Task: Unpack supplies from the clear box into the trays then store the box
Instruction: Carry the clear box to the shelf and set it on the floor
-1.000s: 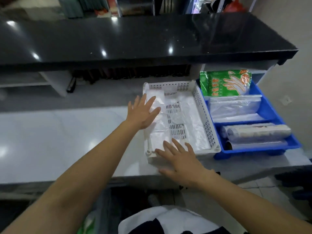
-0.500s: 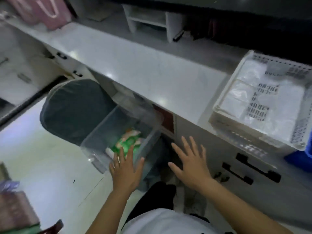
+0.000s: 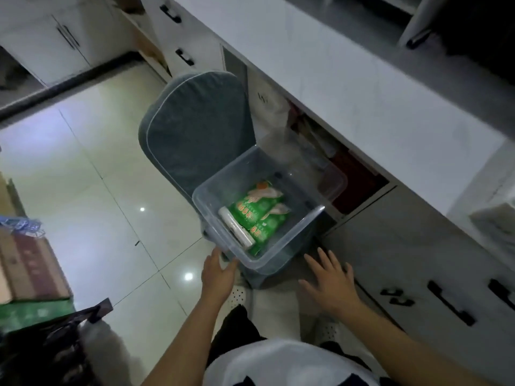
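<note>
Both hands are down at the clear box (image 3: 267, 218) now, mid-frame, where it sits on a grey-cushioned chair (image 3: 195, 129) tucked against the white worktop (image 3: 348, 87) that runs across the upper right. This looks like the reach for another load of supplies. The left hand (image 3: 218, 274) is at the near left corner of the box, fingers extended against the rim; whether it has any grip there I cannot tell. The right hand (image 3: 330, 282) hovers just right of the box, fingers spread, holding nothing.

Inside the box: green packets (image 3: 260, 215) printed with a glove picture, stacked flat on the bottom, and a white roll (image 3: 237, 227) lying along the left wall beside them. So unpacking isn't finished. Next move, as I read it: dip in, take the roll or a packet, and carry it up to the trays. At the right edge of the frame only a pale corner shows, too blurred to name.
</note>
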